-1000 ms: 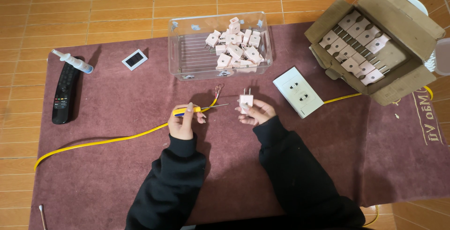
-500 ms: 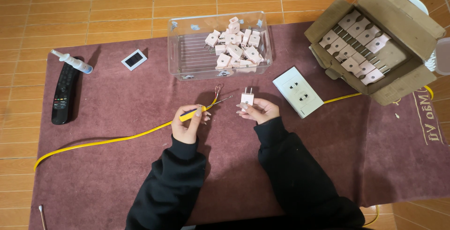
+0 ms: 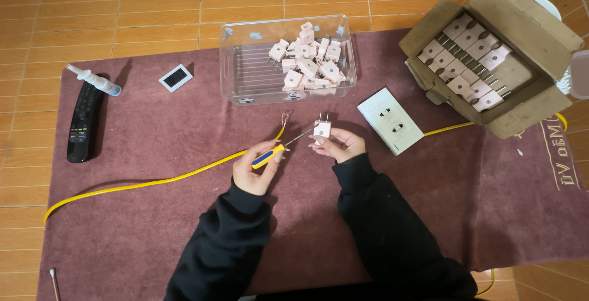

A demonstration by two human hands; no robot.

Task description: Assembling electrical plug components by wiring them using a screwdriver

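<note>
On the maroon mat (image 3: 153, 215), the left hand (image 3: 254, 169) grips a screwdriver (image 3: 273, 152), its tip at the pink plug (image 3: 322, 128) pinched in the right hand (image 3: 340, 144).

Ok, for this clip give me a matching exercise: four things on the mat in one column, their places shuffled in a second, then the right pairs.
Things:
1. screwdriver
2. plug
3. remote control
4. wall socket

Places:
A. far left of the mat
B. in the right hand
C. flat, right of the hands
D. in the left hand

Pairs: 1-D, 2-B, 3-A, 4-C
</note>
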